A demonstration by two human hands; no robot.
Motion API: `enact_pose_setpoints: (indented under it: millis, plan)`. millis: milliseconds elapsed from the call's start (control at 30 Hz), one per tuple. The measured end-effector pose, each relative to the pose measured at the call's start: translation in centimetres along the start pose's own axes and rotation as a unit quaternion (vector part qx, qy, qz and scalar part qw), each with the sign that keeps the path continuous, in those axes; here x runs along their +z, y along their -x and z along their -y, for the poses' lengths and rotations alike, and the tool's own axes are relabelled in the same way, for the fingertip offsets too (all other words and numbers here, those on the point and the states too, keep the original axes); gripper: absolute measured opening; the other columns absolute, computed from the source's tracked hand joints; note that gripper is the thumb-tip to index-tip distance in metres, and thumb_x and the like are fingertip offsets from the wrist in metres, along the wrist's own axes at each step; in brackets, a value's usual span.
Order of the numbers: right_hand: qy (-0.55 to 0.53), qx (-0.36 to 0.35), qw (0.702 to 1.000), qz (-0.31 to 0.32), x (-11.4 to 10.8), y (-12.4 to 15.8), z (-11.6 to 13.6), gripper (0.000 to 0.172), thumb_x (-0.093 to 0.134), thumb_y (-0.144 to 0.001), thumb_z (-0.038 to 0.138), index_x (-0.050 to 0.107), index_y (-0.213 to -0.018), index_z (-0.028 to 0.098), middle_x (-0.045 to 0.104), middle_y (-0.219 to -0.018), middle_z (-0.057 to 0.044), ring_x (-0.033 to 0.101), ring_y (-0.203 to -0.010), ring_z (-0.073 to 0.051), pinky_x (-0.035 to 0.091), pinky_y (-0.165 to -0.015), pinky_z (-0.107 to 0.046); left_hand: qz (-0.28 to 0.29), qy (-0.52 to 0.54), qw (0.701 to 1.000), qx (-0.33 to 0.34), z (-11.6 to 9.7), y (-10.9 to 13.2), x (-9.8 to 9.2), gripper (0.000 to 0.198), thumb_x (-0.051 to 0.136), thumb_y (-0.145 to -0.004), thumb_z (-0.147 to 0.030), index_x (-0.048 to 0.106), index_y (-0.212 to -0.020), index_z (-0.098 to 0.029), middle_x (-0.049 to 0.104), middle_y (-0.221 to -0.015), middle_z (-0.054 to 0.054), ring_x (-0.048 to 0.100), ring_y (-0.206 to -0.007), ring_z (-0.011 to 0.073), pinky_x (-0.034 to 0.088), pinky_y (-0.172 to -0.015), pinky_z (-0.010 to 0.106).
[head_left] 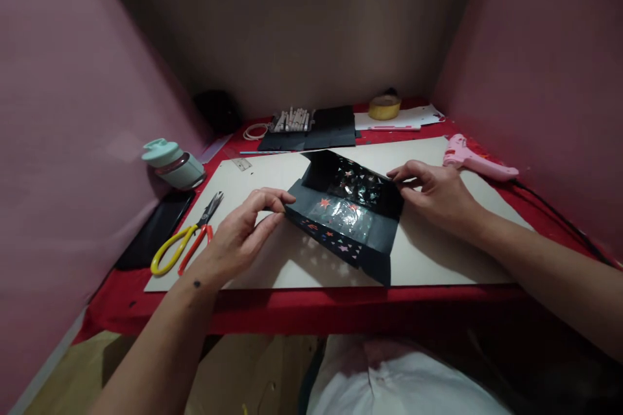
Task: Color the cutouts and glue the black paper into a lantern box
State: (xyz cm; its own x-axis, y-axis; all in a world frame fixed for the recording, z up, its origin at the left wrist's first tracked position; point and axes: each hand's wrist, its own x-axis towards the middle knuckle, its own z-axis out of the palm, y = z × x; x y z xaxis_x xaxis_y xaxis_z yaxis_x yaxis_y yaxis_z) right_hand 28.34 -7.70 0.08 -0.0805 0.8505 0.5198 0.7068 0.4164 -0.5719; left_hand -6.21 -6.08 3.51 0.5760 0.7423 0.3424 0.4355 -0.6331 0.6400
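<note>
A folded sheet of black card (377, 230) with star and triangle cut-outs is held just above the white board (272, 266). Clear shiny film covers its middle panel, and orange and pink show through some of the cut-outs. My left hand (248, 227) pinches the card's left corner between thumb and fingers. At the upper right edge, my right hand (431, 191) grips it the same way. The card's panels stand bent up along their folds, and light through the holes falls in spots on the board.
Scissors (187, 243) with yellow and orange handles lie left, near a teal-lidded cup (170, 162) and a dark flat object (150, 233). A pink glue gun (479, 159) rests right, its cord trailing. Behind are white markers (294, 120), black card (335, 126) and yellow tape (384, 107).
</note>
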Motion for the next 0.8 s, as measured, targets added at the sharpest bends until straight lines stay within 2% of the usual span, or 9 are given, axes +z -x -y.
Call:
enact_pose_setpoints:
  millis: [133, 333, 433, 533, 633, 700, 800]
  plan:
    - [0.033, -0.072, 0.997, 0.021, 0.1, 1.8, -0.2, 0.018, 0.053, -0.077, 0.009, 0.064, -0.085, 0.021, 0.078, -0.097, -0.009, 0.074, -0.084, -0.025, 0.057, -0.068, -0.035, 0.019, -0.015, 1.0, 0.0, -0.5, -1.4, -0.8, 0.01, 0.049, -0.103, -0.027, 0.057, -0.1, -0.022, 0.066, -0.103, 0.004, 0.061, -0.098, 0.0176, 0.046, -0.091, 0.035]
    - [0.078, -0.213, 0.973, 0.036, 0.2, 2.7, 0.1, 0.022, 0.054, -0.074, 0.001, 0.062, -0.081, 0.021, 0.079, -0.113, -0.009, 0.074, -0.104, -0.033, 0.054, -0.081, -0.047, 0.016, -0.05, 0.999, -0.007, -0.6, -2.4, -1.6, 0.012, 0.052, -0.102, -0.032, 0.061, -0.104, -0.023, 0.065, -0.104, 0.003, 0.061, -0.1, 0.0176, 0.047, -0.092, 0.035]
    - [0.054, -0.259, 0.963, 0.056, 0.2, 2.3, 0.3, 0.026, 0.052, -0.073, -0.003, 0.061, -0.082, 0.02, 0.076, -0.123, -0.011, 0.069, -0.117, -0.035, 0.054, -0.089, -0.052, 0.021, -0.067, 0.998, -0.005, -0.6, -2.8, -1.4, 0.013, 0.051, -0.102, -0.031, 0.06, -0.103, -0.023, 0.065, -0.104, 0.004, 0.061, -0.101, 0.0186, 0.047, -0.091, 0.036]
    - [-0.049, -0.214, 0.971, 0.094, 0.1, 1.9, 1.1, 0.027, 0.052, -0.073, -0.003, 0.062, -0.084, 0.021, 0.075, -0.124, -0.011, 0.068, -0.119, -0.029, 0.056, -0.094, -0.046, 0.039, -0.097, 0.994, -0.012, -0.8, -3.5, -1.5, 0.016, 0.048, -0.1, -0.032, 0.06, -0.1, -0.021, 0.064, -0.097, 0.005, 0.06, -0.093, 0.0202, 0.047, -0.085, 0.037]
    - [-0.129, -0.116, 0.977, 0.125, 0.0, 1.7, 2.5, 0.023, 0.055, -0.077, 0.003, 0.066, -0.086, 0.021, 0.075, -0.121, -0.009, 0.07, -0.111, -0.024, 0.058, -0.089, -0.038, 0.055, -0.15, 0.987, -0.005, -1.4, -4.6, -2.1, 0.016, 0.047, -0.096, -0.031, 0.058, -0.093, -0.021, 0.064, -0.089, 0.005, 0.059, -0.084, 0.0211, 0.045, -0.077, 0.035]
    - [-0.15, -0.069, 0.976, 0.144, -0.1, 1.7, 3.5, 0.021, 0.056, -0.079, 0.006, 0.068, -0.087, 0.022, 0.075, -0.119, -0.009, 0.071, -0.109, -0.023, 0.057, -0.089, -0.036, 0.063, -0.168, 0.984, 0.001, -1.7, -5.5, -2.5, 0.014, 0.048, -0.093, -0.031, 0.058, -0.091, -0.021, 0.064, -0.085, 0.003, 0.058, -0.079, 0.0204, 0.044, -0.073, 0.033]
    - [-0.148, -0.056, 0.972, 0.174, -0.1, 1.8, 4.7, 0.018, 0.06, -0.081, 0.012, 0.072, -0.09, 0.021, 0.073, -0.121, -0.01, 0.07, -0.111, -0.024, 0.057, -0.092, -0.037, 0.072, -0.188, 0.979, 0.015, -1.4, -6.5, -2.5, 0.01, 0.049, -0.09, -0.027, 0.056, -0.086, -0.022, 0.061, -0.08, 0.001, 0.054, -0.073, 0.0181, 0.042, -0.07, 0.031]
